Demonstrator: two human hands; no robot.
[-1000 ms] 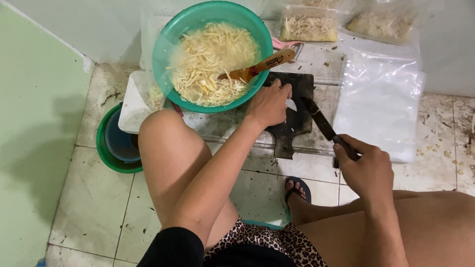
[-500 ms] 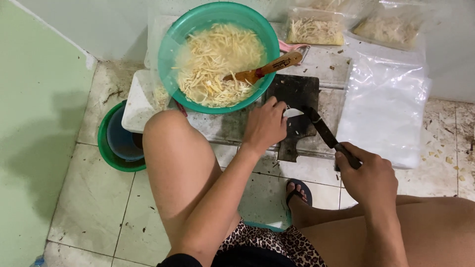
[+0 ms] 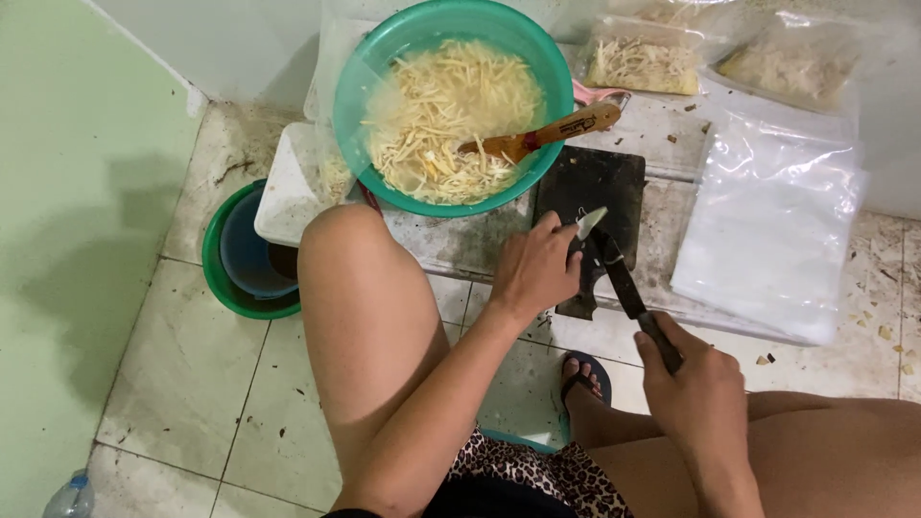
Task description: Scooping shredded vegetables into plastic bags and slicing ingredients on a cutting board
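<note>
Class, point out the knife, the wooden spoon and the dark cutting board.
knife (image 3: pixel 614 269): head view, on the blade.
wooden spoon (image 3: pixel 561 129): head view, on the handle.
dark cutting board (image 3: pixel 600 182): head view, on its bare top.

Dark-bladed knife (image 3: pixel 619 273) angled over the black cutting board (image 3: pixel 595 197).

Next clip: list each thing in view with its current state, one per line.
Left hand: fingers at the blade tip.
Right hand: gripping the handle.
Dark-handled knife: held over the board.
Black cutting board: bare.
Green plastic bowl: full of pale shreds.
Wooden spoon: resting in bowl.
</note>
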